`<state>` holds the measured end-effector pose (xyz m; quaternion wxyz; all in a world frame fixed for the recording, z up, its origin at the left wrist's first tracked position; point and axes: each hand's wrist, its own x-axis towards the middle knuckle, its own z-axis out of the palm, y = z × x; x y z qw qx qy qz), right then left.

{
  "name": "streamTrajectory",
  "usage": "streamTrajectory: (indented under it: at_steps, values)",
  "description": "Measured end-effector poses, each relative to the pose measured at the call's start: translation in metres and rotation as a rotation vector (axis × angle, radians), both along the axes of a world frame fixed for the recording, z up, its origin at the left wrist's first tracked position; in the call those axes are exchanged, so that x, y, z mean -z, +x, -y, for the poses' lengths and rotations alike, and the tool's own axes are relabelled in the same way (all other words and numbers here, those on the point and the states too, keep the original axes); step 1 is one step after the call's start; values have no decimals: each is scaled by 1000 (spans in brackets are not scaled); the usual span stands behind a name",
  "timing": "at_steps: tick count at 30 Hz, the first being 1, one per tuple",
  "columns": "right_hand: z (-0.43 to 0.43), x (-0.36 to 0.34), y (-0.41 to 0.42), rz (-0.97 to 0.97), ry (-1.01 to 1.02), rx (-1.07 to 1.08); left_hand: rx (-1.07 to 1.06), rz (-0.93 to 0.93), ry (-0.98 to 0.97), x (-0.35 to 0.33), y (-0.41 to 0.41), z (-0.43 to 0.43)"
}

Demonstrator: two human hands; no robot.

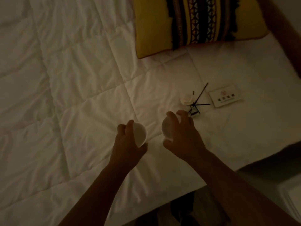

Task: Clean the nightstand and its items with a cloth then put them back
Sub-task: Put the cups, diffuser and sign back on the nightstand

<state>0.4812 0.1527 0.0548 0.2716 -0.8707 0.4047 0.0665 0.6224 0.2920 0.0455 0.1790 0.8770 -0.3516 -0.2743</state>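
Nightstand items lie on a white quilt point(81, 88) in dim light, near a yellow patterned pillow point(200, 22). A white card point(225, 98) bears a red round symbol and dark characters too blurred to read. Beside it lies a small diffuser point(194, 106) with dark sticks fanned out and a white flower. The left hand point(128, 142) grips one white bowl point(140, 134); the right hand point(182, 136) grips another point(167, 128). Neither bowl's inside shows.

Single head view, steeply down and close over the bed point(81, 79).
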Motion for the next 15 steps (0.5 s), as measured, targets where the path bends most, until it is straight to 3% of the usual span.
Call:
streamTrajectory:
  at_steps: [7,15]
  values:
    - [5,-23,-136,111,167,407,362,-80,-30,-43,-92,60]
    - [55,-44,-324,229,44,855,832,-86,-81,-58,-268,172]
